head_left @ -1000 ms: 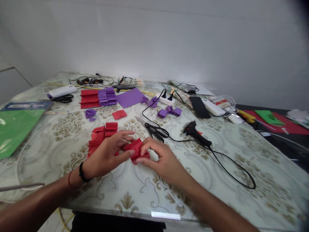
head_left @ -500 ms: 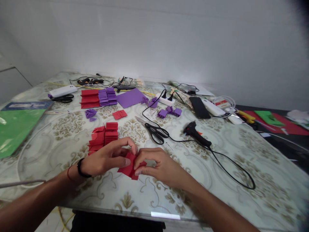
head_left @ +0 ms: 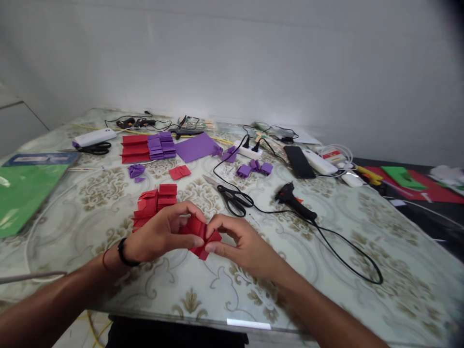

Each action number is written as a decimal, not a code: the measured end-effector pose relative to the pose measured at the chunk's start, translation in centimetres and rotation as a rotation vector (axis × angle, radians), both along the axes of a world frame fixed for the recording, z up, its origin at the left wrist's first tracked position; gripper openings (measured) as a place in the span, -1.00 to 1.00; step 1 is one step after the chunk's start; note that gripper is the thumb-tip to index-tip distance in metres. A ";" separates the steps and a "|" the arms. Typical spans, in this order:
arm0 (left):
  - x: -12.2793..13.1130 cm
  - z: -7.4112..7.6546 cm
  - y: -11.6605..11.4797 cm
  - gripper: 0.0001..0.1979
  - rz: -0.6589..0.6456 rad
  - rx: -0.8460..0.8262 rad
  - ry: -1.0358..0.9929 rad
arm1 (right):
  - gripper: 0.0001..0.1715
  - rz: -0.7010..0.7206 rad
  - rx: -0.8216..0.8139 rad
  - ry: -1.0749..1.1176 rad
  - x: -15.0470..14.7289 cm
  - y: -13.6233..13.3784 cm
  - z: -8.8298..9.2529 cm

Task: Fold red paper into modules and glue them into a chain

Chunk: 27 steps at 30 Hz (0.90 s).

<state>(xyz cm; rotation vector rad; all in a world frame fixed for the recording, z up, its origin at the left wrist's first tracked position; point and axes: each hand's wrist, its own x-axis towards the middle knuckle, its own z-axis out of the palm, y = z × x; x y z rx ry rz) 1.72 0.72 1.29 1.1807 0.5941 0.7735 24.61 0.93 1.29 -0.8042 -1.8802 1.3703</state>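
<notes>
Between both hands is a piece of folded red paper [head_left: 197, 227], creased and held above the table. My left hand [head_left: 165, 234], with a black band at the wrist, pinches its left side between thumb and fingers. From the right, my right hand [head_left: 241, 241] grips the other edge with thumb and forefinger. Partly behind my left hand lie stacks of folded red paper [head_left: 167, 194]. A small red paper piece [head_left: 180, 172] rests farther back. Black-handled scissors [head_left: 234, 199] lie beyond my right hand, with a black glue gun [head_left: 295, 202] to their right.
Purple folded strips [head_left: 162, 145], a purple sheet [head_left: 197, 146] and small purple pieces [head_left: 254, 167] lie toward the back. A power strip [head_left: 248, 150] and a phone [head_left: 299, 162] are behind the glue gun. Its black cord [head_left: 377, 270] loops at right. A green sheet [head_left: 31, 193] lies left.
The red paper has been lifted slightly and turned in my fingers, so its folds show differently. Both hands have shifted a little and still grip it. The table items stay put.
</notes>
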 end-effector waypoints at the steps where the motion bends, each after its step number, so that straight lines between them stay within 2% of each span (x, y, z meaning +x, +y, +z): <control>1: 0.0 0.0 0.0 -0.72 0.020 0.018 0.020 | -0.76 -0.003 0.000 -0.002 0.0 0.0 0.1; 5: 0.1 0.3 0.0 -0.72 0.095 0.104 0.113 | -0.75 -0.022 0.034 -0.003 0.0 0.0 0.1; 11: 0.3 0.2 -0.1 -0.74 0.139 0.251 0.220 | -0.77 -0.081 0.080 0.001 0.0 0.2 -0.1; 18: 0.1 0.3 -0.5 -0.78 0.174 0.475 0.499 | -0.76 -0.053 0.109 -0.032 -0.1 0.1 0.0; 22: 0.2 0.8 -0.5 -0.78 0.171 0.465 0.463 | -0.80 -0.046 0.116 -0.025 0.0 0.0 0.1; 27: 0.3 0.8 -0.4 -0.80 0.151 0.368 0.252 | -0.82 -0.060 0.108 -0.023 0.1 -0.1 0.2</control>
